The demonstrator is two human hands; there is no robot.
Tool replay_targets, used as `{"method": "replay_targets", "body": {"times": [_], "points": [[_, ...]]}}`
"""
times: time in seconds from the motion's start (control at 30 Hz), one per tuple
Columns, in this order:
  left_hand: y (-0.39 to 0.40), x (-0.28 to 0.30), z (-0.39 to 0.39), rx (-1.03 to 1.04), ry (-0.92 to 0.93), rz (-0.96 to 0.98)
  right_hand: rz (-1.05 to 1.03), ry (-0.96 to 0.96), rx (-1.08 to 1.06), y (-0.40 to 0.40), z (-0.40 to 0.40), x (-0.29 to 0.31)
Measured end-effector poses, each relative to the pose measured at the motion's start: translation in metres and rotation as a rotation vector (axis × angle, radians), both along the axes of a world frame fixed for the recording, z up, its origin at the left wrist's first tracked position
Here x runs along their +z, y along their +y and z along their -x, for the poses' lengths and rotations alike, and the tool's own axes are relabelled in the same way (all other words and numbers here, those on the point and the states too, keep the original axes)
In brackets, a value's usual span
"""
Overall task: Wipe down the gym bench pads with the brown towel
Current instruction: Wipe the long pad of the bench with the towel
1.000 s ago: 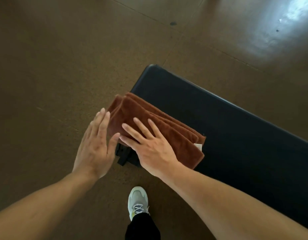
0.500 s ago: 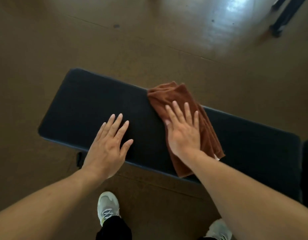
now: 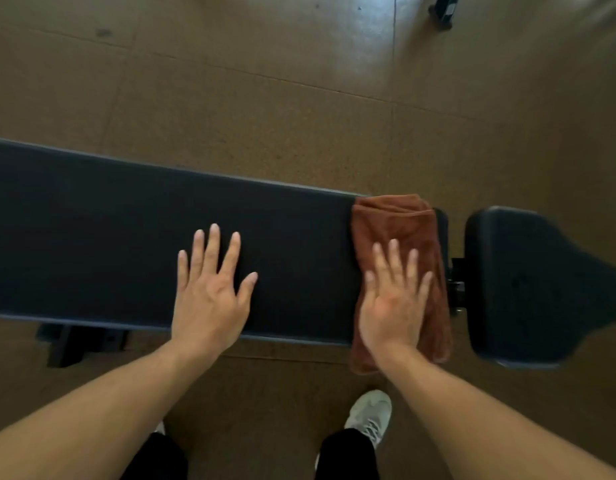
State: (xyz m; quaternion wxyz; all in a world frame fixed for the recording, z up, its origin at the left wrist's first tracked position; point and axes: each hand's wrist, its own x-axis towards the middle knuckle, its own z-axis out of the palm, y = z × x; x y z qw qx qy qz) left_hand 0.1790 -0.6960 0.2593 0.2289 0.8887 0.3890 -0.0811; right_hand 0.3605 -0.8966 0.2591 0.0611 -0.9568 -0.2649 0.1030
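Head view: my left hand [image 3: 209, 292] lies flat on the long bench pad [image 3: 91, 237], palm down, fingers straight and spread; grip apart, holding nothing. My right hand [image 3: 393, 303] lies palm down, fingers straight, pressing the folded brown towel [image 3: 396, 220]; grip apart. Towel drapes across the pad's right end, just beside the seat pad [image 3: 528, 289].

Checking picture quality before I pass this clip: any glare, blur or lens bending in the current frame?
Head view: a bright window glare washes out the floor at top centre; the right hand on the towel is smeared by motion, the left hand sharper; the long pad bows from the wide lens; the small pad is soft.
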Motion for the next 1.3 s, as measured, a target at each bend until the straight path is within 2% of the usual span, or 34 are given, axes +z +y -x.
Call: {"method": "replay_targets", "body": {"times": [0.13,0.17,0.23,0.3,0.43,0.53,0.63,0.73,0.87,1.07,1.3], "points": [[-0.043,-0.008,-0.006,0.143,0.014,-0.027,0.019,0.012,0.581,-0.036,0.023,-0.002],[-0.052,-0.009,-0.011,0.179,0.014,-0.031,0.011,0.020,0.688,-0.045,0.017,-0.003],[-0.061,-0.011,-0.020,0.254,0.029,-0.020,-0.001,0.054,0.767,-0.053,0.000,-0.005],[-0.068,-0.010,-0.030,0.306,0.082,-0.020,-0.018,0.057,0.677,-0.050,-0.018,-0.006],[-0.076,0.006,-0.074,0.503,0.214,0.062,-0.070,0.113,0.201,-0.024,-0.071,0.001],[-0.074,0.017,-0.111,0.698,0.312,0.167,-0.186,0.243,-0.060,-0.005,-0.127,0.005],[-0.069,0.015,-0.117,0.712,0.346,0.209,-0.318,0.418,-0.220,0.002,-0.159,0.008],[-0.067,0.019,-0.115,0.693,0.354,0.288,-0.371,0.429,-0.289,-0.007,-0.157,0.012],[-0.067,0.024,-0.118,0.680,0.371,0.285,-0.366,0.472,-0.447,-0.040,-0.118,0.018],[-0.072,0.024,-0.119,0.667,0.368,0.231,-0.340,0.423,-0.367,-0.100,-0.039,0.013],[-0.072,0.024,-0.118,0.639,0.363,0.255,-0.295,0.374,-0.458,-0.065,-0.081,0.012]]}}
